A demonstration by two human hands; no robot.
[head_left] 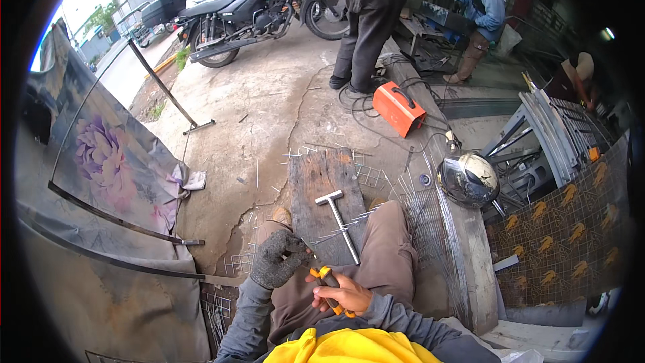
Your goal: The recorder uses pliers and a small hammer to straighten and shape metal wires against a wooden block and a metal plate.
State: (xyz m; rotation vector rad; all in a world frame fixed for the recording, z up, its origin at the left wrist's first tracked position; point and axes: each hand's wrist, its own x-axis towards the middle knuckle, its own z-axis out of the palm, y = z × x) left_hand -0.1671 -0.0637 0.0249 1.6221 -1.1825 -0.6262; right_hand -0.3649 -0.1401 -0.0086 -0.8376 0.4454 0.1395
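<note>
My left hand (277,259), in a grey knit glove, is closed with its fingertips pinched on a short thin wire (313,253) above my lap. Just right of it, my bare right hand (346,294) grips pliers (327,280) with yellow-orange and black handles. The plier jaws point up toward the gloved fingers; whether they touch the wire I cannot tell. In front of both hands a worn wooden board (316,175) extends away between my legs. Lying on it are a T-shaped metal hammer (339,218) and several thin metal rods (329,234) crossing under or beside its handle.
Wire grids (430,228) and loose rods lie right of my leg, near a welding helmet (469,179). An orange welding machine (399,109) with cables sits ahead. A person (369,20) stands beside a red motorcycle (248,10); others work at right. A flowered cloth (107,154) hangs left.
</note>
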